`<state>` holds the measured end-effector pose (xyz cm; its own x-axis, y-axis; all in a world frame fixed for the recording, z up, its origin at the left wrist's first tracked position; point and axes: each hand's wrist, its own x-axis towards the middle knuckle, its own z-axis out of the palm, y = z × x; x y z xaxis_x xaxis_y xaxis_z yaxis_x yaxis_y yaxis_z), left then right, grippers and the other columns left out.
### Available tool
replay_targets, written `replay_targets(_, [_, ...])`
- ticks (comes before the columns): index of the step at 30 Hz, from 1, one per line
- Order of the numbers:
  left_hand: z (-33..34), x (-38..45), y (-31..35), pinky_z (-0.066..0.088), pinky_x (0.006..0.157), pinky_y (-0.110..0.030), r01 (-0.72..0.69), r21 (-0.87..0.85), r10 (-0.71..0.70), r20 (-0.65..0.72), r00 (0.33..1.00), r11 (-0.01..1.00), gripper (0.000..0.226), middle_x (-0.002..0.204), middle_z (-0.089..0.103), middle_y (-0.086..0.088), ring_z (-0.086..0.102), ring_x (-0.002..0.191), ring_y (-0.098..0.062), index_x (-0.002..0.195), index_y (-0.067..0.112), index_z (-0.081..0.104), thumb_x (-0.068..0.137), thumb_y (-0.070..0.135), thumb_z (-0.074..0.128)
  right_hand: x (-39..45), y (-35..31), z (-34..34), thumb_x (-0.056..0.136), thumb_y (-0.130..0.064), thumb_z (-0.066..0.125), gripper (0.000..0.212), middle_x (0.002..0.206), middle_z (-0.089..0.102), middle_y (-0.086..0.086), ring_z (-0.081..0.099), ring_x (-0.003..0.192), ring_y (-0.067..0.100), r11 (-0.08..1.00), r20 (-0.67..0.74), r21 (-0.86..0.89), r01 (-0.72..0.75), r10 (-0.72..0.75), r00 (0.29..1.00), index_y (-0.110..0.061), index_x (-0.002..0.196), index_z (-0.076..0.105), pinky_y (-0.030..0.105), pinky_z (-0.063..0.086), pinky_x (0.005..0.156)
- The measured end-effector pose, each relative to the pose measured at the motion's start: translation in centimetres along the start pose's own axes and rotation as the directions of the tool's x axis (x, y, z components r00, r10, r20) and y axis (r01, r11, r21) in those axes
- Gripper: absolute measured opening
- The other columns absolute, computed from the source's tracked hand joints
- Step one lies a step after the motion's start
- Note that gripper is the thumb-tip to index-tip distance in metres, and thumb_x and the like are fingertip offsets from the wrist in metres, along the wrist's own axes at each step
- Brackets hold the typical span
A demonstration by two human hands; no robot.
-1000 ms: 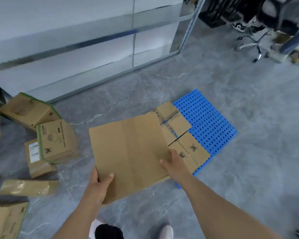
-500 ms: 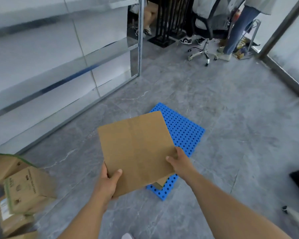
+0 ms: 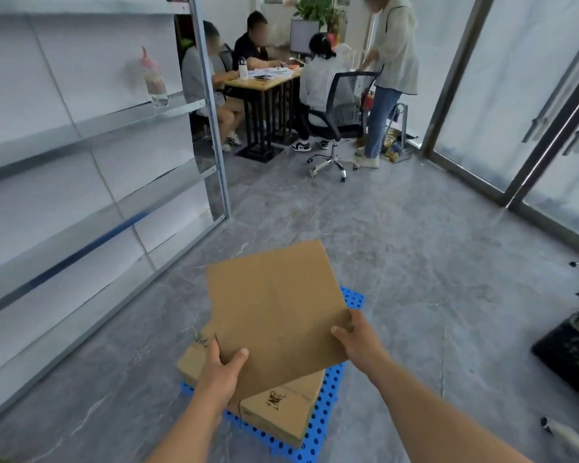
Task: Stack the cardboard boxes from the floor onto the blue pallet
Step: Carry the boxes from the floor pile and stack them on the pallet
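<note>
A flat cardboard box (image 3: 274,312) is held above the pallet (image 3: 318,426), the left hand (image 3: 219,375) at its near left corner and the right hand (image 3: 361,342) at its right edge. Beneath it, boxes on the pallet (image 3: 281,409) lie stacked. A shelving rack (image 3: 91,155) runs along the left. Glass doors (image 3: 532,105) stand to the right. Far ahead, people sit around a table (image 3: 264,81), with an office chair (image 3: 338,121) beside it on the right.

Two bare forearms and hands (image 3: 221,372), no sleeves or gloves
</note>
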<state>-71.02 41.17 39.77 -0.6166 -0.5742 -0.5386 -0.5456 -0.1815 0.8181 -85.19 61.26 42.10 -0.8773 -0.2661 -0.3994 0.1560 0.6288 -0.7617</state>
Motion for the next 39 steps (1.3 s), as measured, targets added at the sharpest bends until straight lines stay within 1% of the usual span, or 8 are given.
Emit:
replay_targets(5, [5.1,-0.1,2.3,0.048,0.091,-0.05,0.003,0.054,0.0,-0.041,0.999,0.999,0.072,0.142,0.041,-0.004,0.047,0.119,-0.031,0.148,0.028,0.016,0.09,0.037,0.057,2.8,0.7,-5.1,0.095,-0.027,0.049,0.054,0.127,0.046,0.001,0.045,0.097,0.015,0.998,0.014,-0.03,0.049,-0.048,0.999,-0.021,0.144,0.026,0.029,0.04,0.08])
replay_targets(9, [11.1,-0.9,4.0,0.053,0.067,-0.039,0.042,0.02,-0.04,-0.062,0.997,0.999,0.065,0.135,0.043,-0.002,0.05,0.11,-0.03,0.145,0.033,0.02,0.091,0.037,0.055,5.4,2.0,-10.7,0.095,-0.027,0.049,0.054,0.132,0.047,0.003,0.045,0.097,0.014,0.994,0.042,-0.068,0.082,-0.08,0.996,-0.02,0.144,0.026,0.029,0.04,0.082])
replay_targets(14, [19.1,-2.0,5.4,0.054,0.069,-0.038,-0.019,-0.035,0.016,-0.098,0.995,0.999,0.058,0.111,0.046,0.007,0.052,0.091,-0.018,0.141,0.032,0.025,0.092,0.033,0.054,9.1,3.9,-17.4,0.094,-0.024,0.051,0.051,0.127,0.05,0.006,0.049,0.1,0.02,0.985,0.064,-0.107,0.134,-0.128,0.99,-0.018,0.141,0.031,0.032,0.041,0.083])
replay_targets(22, [27.1,-2.0,6.5,0.05,0.071,-0.038,0.014,-0.101,-0.028,-0.136,0.99,0.995,0.058,0.115,0.044,0.006,0.049,0.098,-0.02,0.142,0.034,0.022,0.093,0.032,0.053,14.5,6.3,-23.0,0.094,-0.023,0.052,0.053,0.129,0.049,0.009,0.051,0.11,0.027,0.979,0.113,-0.13,0.156,-0.142,0.983,-0.017,0.141,0.031,0.041,0.044,0.092])
replay_targets(26, [29.0,0.2,6.8,0.048,0.064,-0.033,0.033,-0.128,-0.053,-0.155,0.987,0.991,0.058,0.126,0.047,0.003,0.05,0.098,-0.019,0.142,0.032,0.023,0.093,0.032,0.053,18.0,6.7,-23.4,0.094,-0.023,0.052,0.053,0.124,0.047,0.007,0.049,0.1,0.023,0.983,0.155,-0.118,0.14,-0.121,0.98,-0.017,0.142,0.03,0.038,0.045,0.083])
replay_targets(29, [30.5,2.5,6.8,0.05,0.072,-0.037,0.049,-0.165,-0.077,-0.169,0.983,0.985,0.06,0.124,0.048,0.003,0.051,0.096,-0.018,0.144,0.032,0.022,0.093,0.032,0.053,21.2,6.8,-23.2,0.094,-0.023,0.052,0.052,0.116,0.046,0.004,0.05,0.097,0.023,0.981,0.176,-0.134,0.138,-0.114,0.978,-0.019,0.141,0.031,0.036,0.044,0.077])
replay_targets(33, [32.2,6.2,7.4,0.044,0.098,-0.049,0.071,-0.226,-0.114,-0.186,0.976,0.972,0.068,0.139,0.042,-0.001,0.049,0.115,-0.024,0.148,0.031,0.014,0.093,0.03,0.054,26.0,6.4,-22.8,0.093,-0.023,0.052,0.054,0.132,0.045,0.008,0.052,0.106,0.029,0.977,0.208,-0.165,0.135,-0.099,0.973,-0.019,0.142,0.03,0.036,0.042,0.076])
replay_targets(39, [34.5,10.3,7.8,0.041,0.102,-0.044,0.109,-0.289,-0.182,-0.238,0.954,0.951,0.071,0.141,0.043,0.001,0.048,0.12,-0.024,0.149,0.031,0.013,0.091,0.03,0.055,32.1,5.7,-22.2,0.091,-0.021,0.054,0.053,0.128,0.049,0.013,0.051,0.097,0.027,0.963,0.263,-0.224,0.147,-0.086,0.961,-0.018,0.141,0.035,0.038,0.043,0.077])
